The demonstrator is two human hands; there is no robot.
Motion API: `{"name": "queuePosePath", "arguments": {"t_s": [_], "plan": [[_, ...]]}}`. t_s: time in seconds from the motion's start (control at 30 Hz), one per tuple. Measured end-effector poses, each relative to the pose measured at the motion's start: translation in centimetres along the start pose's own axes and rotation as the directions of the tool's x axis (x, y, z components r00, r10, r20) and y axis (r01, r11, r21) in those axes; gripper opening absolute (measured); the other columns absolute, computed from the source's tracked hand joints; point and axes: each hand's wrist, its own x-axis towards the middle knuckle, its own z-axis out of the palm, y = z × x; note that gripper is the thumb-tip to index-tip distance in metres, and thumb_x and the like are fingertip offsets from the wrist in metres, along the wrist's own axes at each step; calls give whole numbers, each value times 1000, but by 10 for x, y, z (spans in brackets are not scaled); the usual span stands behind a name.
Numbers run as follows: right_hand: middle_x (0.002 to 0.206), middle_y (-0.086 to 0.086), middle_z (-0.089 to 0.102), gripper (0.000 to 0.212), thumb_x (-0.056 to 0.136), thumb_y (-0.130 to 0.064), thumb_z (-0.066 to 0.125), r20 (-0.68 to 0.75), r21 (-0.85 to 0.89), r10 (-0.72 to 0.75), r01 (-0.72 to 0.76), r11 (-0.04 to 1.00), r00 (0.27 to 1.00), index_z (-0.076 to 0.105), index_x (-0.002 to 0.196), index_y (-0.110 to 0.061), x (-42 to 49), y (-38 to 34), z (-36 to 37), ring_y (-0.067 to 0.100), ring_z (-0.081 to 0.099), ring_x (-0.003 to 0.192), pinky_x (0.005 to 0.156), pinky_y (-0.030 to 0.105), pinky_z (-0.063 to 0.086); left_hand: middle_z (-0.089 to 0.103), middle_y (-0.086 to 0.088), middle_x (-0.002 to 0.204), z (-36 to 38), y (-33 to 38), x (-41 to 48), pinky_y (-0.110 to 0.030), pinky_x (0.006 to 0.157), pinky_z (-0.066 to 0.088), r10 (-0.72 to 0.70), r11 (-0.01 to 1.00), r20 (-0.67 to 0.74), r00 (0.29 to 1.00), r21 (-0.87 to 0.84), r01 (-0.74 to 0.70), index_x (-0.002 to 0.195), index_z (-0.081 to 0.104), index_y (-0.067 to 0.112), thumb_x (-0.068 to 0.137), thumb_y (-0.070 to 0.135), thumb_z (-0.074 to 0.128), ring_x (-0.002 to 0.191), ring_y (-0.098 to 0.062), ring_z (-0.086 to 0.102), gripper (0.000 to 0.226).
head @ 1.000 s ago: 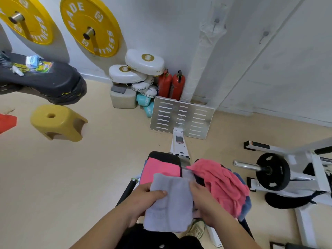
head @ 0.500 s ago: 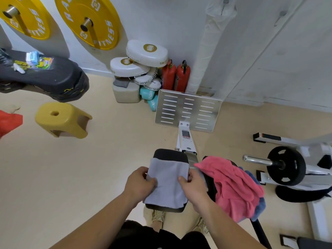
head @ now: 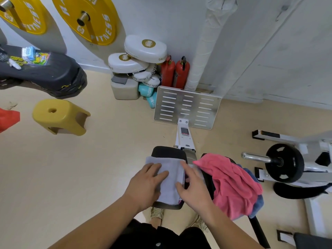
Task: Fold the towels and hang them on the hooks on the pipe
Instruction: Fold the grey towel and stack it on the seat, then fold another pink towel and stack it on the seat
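A folded light grey towel [head: 170,178] lies flat on the black seat pad [head: 170,152] of a gym machine. My left hand [head: 145,184] presses on its left half with straight fingers. My right hand [head: 194,187] lies flat along the towel's right edge. A sliver of pink cloth shows under the grey towel at its near corner. To the right, a crumpled pink towel [head: 231,184] is draped over a second black pad, with a blue towel [head: 258,203] beneath it. A white wrapped pipe [head: 206,44] runs up the wall behind; no hooks show on it.
A slotted metal footplate [head: 186,106] stands ahead of the seat. White pads, teal bottles and two red extinguishers [head: 176,72] crowd the wall. A yellow stool [head: 59,117] sits left, a black bench [head: 41,72] beyond it. A barbell rack with a black plate [head: 283,162] is right.
The grey towel, held up in both hands a second ago, now lies on the seat pad over the pink cloth. Both hands have let go and flattened onto it.
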Motion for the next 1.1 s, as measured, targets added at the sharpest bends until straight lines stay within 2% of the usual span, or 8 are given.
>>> {"name": "queuePosePath", "arguments": {"t_s": [0.23, 0.4, 0.47, 0.63, 0.77, 0.87, 0.97, 1.1], "plan": [[121, -2, 48, 64, 99, -51, 54, 108, -238, 122, -93, 967, 987, 22, 153, -59, 6, 2, -2, 22, 52, 119, 86, 38, 48, 68, -4, 122, 0, 9, 3, -34, 67, 63, -15, 998, -37, 999, 57, 17, 123, 66, 30, 50, 41, 91, 106, -27, 69, 78], [132, -4, 57, 56, 96, -36, 60, 53, -16, 78, -77, 997, 996, 43, 149, -48, -9, 11, -24, 16, 60, 119, 102, 36, 51, 71, -6, 96, -14, 32, 11, -38, 66, 62, -1, 981, -48, 999, 195, 10, 89, 76, 22, 24, 42, 91, 84, -29, 71, 69], [123, -7, 60, 48, 97, -33, 62, -23, 60, 113, -112, 992, 993, 53, 144, -39, -21, 23, -38, 10, 64, 105, 94, 31, 54, 67, -7, 92, -21, 50, 22, -37, 67, 60, 13, 980, -68, 998, 199, 1, 78, 73, 18, 36, 39, 87, 82, -29, 67, 49], [92, -3, 72, 19, 99, -24, 62, -116, 260, 229, -193, 946, 966, 70, 116, -26, -53, 58, -79, 10, 66, 73, 67, 29, 55, 60, -3, 119, -25, 118, 58, -41, 87, 54, 164, 986, -89, 983, -7, -165, 105, 69, 18, 76, 32, 60, 107, -28, 56, 33], [104, 2, 72, 18, 100, -20, 61, -167, 305, 320, -260, 916, 933, 68, 117, -21, -77, 88, -120, 14, 68, 94, 75, 14, 46, 61, 1, 126, -22, 181, 81, -36, 97, 50, 196, 945, 2, 981, -267, -188, 120, 68, 20, 88, 29, 60, 119, -22, 56, 35], [97, 13, 75, 16, 99, -11, 61, -180, 339, 380, -305, 890, 907, 71, 111, -13, -93, 114, -145, 23, 70, 87, 75, 15, 50, 60, 0, 133, -12, 216, 104, -29, 102, 41, 247, 947, 80, 966, -231, -223, 129, 61, 16, 94, 31, 54, 123, -21, 56, 39], [100, -11, 77, 23, 94, -15, 66, -228, 299, 385, -312, 902, 894, 72, 104, -36, -100, 137, -165, -1, 70, 93, 84, 21, 53, 60, 5, 133, 6, 243, 127, -29, 99, 44, 226, 964, 133, 965, -176, -202, 126, 58, 24, 95, 36, 51, 118, -18, 57, 35], [94, -15, 73, 21, 95, -14, 64, -226, 282, 374, -308, 909, 899, 71, 104, -31, -101, 157, -195, -19, 62, 80, 68, 2, 43, 62, 2, 131, 30, 268, 142, -35, 92, 47, 141, 990, 192, 971, -39, -136, 131, 55, 25, 100, 32, 46, 113, -23, 61, 32]]}}
